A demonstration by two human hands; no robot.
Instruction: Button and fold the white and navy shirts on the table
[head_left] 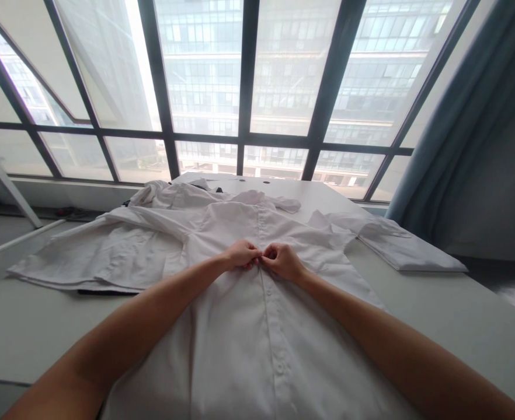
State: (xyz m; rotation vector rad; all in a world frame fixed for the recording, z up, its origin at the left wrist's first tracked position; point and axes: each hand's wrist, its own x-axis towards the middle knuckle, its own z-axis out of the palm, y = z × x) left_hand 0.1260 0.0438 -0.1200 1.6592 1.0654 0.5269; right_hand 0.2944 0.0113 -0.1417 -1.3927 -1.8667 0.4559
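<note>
White shirt (231,344) lies spread front-up on the pale table (450,326), its lower end toward the person, probably so that the button strip (268,297) runs straight within reach of both hands. The left hand (243,255) and right hand (282,261) meet at that strip, fingertips closed in a pinch on the cloth and almost touching; such a small grip suits fine work at a button, though whether one sits between the fingers cannot be told. Another white garment (130,256) lies to the left, and folded white cloth (419,251) to the right, seemingly kept aside. No brand, label or writing is readable.
</note>
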